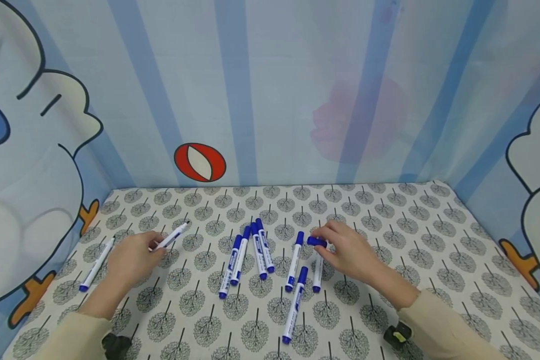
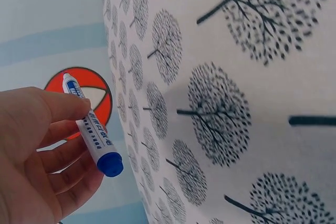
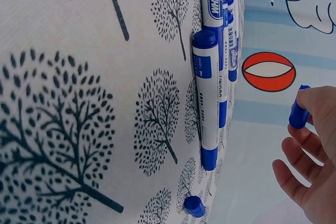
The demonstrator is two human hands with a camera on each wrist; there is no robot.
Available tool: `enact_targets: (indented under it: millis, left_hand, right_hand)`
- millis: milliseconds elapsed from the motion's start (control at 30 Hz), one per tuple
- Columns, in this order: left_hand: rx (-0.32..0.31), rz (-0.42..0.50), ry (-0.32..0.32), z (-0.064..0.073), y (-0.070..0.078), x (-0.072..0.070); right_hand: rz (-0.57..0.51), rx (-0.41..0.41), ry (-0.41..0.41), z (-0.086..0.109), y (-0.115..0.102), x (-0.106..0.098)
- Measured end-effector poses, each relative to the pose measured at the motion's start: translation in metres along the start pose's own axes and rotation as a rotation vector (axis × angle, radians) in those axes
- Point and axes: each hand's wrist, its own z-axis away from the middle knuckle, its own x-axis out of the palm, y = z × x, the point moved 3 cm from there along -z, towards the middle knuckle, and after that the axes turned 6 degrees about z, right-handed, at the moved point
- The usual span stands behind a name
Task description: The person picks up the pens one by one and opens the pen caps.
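Note:
My left hand [image 1: 132, 257] pinches an uncapped whiteboard marker [image 1: 173, 236] between thumb and fingers, its dark tip pointing up and away to the right. In the left wrist view, the blue end plug of this marker [image 2: 92, 129] faces the camera. A loose blue marker cap [image 1: 316, 242] is pinched between the thumb and forefinger of my right hand [image 1: 344, 247]; the other fingers are spread in the right wrist view. Below that cap lies a white marker [image 1: 317, 275], its upper part hidden by the hand. Another uncapped marker [image 1: 96, 265] lies left of my left hand.
Several capped markers [image 1: 240, 255] lie in the middle of the tree-print cloth [image 1: 252, 335]. Two more, an upper one [image 1: 294, 262] and a nearer one [image 1: 294, 310], lie left of my right hand. A striped cloth backdrop [image 1: 279, 100] rises behind the table.

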Motion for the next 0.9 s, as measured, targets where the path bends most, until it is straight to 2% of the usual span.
enact_targets:
  millis: [433,667,900]
  left_hand:
    - [-0.114,-0.002,0.005,0.003,-0.031,-0.005]
    - [-0.189,0.008,-0.043,0.005,-0.052,-0.007]
    - [-0.255,-0.028,-0.054,0.005,-0.068,-0.011]
  right_hand:
    - [-0.02,0.02,-0.013,0.001,0.0,-0.001]
    - [-0.011,0.008,-0.006,0.002,0.0,0.0]
    - [-0.006,0.011,-0.015,0.001,-0.001,0.0]
